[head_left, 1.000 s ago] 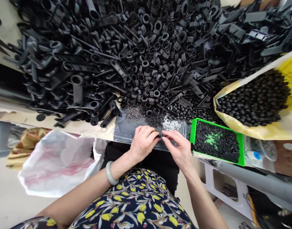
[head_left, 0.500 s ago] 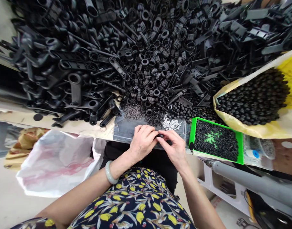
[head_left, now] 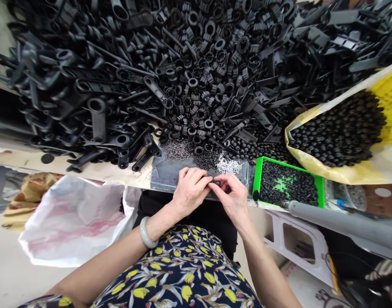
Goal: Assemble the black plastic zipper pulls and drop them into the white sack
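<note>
Near the front edge of the table, my left hand and my right hand meet at the fingertips. Between them is a small black part, mostly covered by the fingers, and both hands pinch it. Just beyond my hands lie a pile of small white pins, a pile of tiny black pieces and a pile of small brownish metal pieces. A green tray of small black pieces with some bright green ones is to the right of my right hand.
A heap of black plastic handles and ribbed rings covers the table behind. At the right lies a yellow-white bag of black round parts. A white bag hangs at the lower left. A grey tube crosses the lower right.
The grey tube at the right has shifted upward and now overlaps the green tray's lower edge. The view has moved slightly. My hands keep almost the same pose around the black part.
</note>
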The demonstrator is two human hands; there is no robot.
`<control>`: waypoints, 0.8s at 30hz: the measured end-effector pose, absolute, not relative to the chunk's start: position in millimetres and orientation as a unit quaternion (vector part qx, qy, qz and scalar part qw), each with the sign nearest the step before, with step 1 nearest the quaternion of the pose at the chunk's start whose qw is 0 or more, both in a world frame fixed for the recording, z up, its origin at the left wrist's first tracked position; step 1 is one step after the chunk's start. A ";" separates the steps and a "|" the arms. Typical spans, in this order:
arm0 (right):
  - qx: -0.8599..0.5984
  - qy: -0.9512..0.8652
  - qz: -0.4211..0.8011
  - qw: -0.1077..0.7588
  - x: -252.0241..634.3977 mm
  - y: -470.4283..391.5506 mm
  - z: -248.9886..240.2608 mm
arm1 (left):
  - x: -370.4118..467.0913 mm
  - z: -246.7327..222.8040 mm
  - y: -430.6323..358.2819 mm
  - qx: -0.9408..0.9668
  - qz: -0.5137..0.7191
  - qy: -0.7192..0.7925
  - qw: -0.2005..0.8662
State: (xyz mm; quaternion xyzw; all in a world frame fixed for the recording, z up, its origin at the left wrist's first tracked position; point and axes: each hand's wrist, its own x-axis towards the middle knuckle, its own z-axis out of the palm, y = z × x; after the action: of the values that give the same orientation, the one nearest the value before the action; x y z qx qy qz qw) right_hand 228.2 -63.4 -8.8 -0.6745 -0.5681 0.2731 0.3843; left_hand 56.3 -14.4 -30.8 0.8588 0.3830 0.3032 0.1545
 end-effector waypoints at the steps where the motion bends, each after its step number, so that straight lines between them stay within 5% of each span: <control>1: -0.675 -0.568 0.275 0.381 228.0 -62.9 -8.7 | 56.4 -30.6 -14.3 0.858 0.305 0.382 0.154; 24: -0.629 -0.658 0.224 0.348 230.4 -70.4 -2.9 | 52.9 -26.8 -11.1 0.850 0.302 0.377 0.213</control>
State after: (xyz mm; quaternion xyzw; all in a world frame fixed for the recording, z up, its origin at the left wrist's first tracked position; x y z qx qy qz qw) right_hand 230.4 -70.4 -2.9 -0.6288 -0.6584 0.2241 0.3477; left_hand 52.9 -11.1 -26.8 0.8495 0.3767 0.3019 0.2128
